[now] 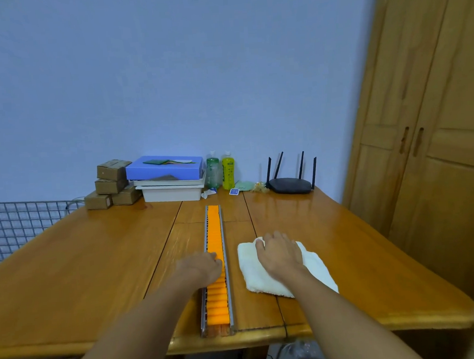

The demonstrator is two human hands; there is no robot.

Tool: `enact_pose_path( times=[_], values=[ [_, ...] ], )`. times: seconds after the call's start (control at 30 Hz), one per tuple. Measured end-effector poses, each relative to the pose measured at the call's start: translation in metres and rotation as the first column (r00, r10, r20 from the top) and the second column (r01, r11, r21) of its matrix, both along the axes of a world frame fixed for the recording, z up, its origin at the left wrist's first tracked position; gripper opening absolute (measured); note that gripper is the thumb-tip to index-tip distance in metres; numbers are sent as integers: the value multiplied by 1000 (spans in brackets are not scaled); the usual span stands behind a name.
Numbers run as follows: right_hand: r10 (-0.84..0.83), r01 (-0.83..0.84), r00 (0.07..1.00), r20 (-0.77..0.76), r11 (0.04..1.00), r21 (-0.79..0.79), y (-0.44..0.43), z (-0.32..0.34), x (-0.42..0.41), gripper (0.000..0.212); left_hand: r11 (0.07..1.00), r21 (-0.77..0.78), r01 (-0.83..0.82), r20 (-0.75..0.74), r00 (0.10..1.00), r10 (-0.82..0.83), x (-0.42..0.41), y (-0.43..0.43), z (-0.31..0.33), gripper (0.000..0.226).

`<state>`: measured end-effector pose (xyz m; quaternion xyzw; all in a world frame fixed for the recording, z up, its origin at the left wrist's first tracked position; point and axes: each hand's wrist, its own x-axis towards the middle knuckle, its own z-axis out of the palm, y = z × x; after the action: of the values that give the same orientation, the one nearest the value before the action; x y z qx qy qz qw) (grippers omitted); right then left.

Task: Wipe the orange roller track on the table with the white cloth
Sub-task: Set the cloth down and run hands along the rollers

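1. The orange roller track [214, 231] lies along the middle of the table [82, 274]. It runs from the near edge, where its end sits right at the lip, toward the far edge.
2. The white cloth [315, 269] lies flat on the table just to the right of the track, near the near edge and not touching the track.
3. The left hand [202, 267] lies across the track's near half with bent fingers on the rollers. I cannot tell whether it clamps the rail or only rests there.
4. The right hand [280, 253] sits on the cloth with its fingers curled and a fold bunched up at the thumb, so it appears to be grasping the cloth.
5. The cloth looks soft, thick and light, so it probably bunches easily. Gathering it into a pad under the palm should suit the wiping.
6. The track looks stiff, with metal side rails. Its rollers likely spin under a wipe and it may slide on the glossy wood, so bracing it by the rails seems wise.
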<state>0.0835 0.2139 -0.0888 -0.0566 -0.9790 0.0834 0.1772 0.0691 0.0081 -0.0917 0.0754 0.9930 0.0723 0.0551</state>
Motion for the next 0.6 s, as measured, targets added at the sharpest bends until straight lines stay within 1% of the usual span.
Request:
enact_pose_path(
  times=[0.27,0.6],
  values=[
    [-14,14,1000,23,1000,16,-7,-5,26,50,1000,-31,-1,-25,1000,1,33,0,1,55],
    [-34,33,999,28,998,47,-13,-6,54,50,1000,-14,0,-40,999,0,62,-3,-3,54]
  ],
)
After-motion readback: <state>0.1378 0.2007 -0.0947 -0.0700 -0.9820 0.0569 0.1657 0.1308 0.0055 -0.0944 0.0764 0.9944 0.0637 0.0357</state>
